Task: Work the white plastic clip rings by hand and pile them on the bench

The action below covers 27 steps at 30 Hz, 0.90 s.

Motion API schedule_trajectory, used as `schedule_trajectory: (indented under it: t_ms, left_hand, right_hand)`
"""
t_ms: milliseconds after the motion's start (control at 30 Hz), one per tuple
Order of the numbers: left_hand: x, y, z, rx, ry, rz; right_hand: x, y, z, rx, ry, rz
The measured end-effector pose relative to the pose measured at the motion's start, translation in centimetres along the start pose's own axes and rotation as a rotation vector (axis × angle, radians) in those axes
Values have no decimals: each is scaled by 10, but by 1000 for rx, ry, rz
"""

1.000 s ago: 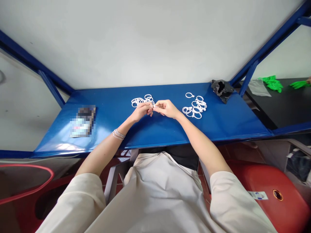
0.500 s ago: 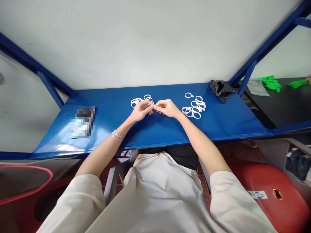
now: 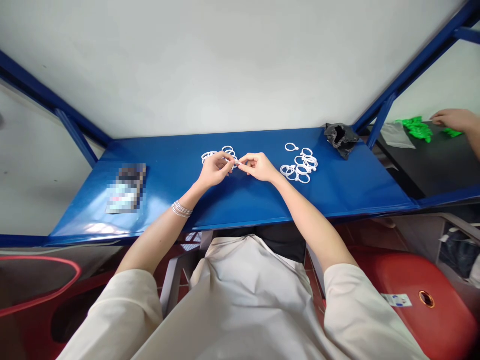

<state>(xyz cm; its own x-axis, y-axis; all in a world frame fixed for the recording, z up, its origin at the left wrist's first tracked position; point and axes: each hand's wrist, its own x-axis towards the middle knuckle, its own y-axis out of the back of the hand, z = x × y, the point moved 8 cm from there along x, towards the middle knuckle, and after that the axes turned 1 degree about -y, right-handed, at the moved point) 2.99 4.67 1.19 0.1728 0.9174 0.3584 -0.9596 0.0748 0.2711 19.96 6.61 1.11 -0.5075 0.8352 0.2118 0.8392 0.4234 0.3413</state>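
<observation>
My left hand [image 3: 215, 170] and my right hand [image 3: 259, 167] meet above the middle of the blue table [image 3: 247, 202]. Both pinch a small white ring [image 3: 236, 162] between thumb and fingertips; fingers hide much of it. Behind my left hand lie several white rings [image 3: 227, 147], partly covered by the fingers. To the right of my right hand is a loose heap of white rings [image 3: 302, 169], each with a small knob. One more white ring [image 3: 296, 148] rests apart, behind that heap.
A crumpled black plastic bag [image 3: 342, 140] stands at the back right. On the left is a pixelated flat item [image 3: 126, 189]. Past the blue frame, another person's hand [image 3: 452, 119] is over green pieces [image 3: 417, 130] on a dark table. A red stool [image 3: 416, 310] is at lower right.
My left hand has shifted slightly left and its grip has turned a little, showing more of the white ring. The other person's hand has come further into view at the right.
</observation>
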Motion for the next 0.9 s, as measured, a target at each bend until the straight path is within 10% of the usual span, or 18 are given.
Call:
schedule_trajectory:
  t_ms: [700,900]
  left_hand:
    - [-1,2,8,154,-54,-1]
    - [0,-1,13,144,-91,-28]
  right_hand:
    - [-1,9,-2,-229,85,140]
    - [-2,-6,-3,-188,64,-26]
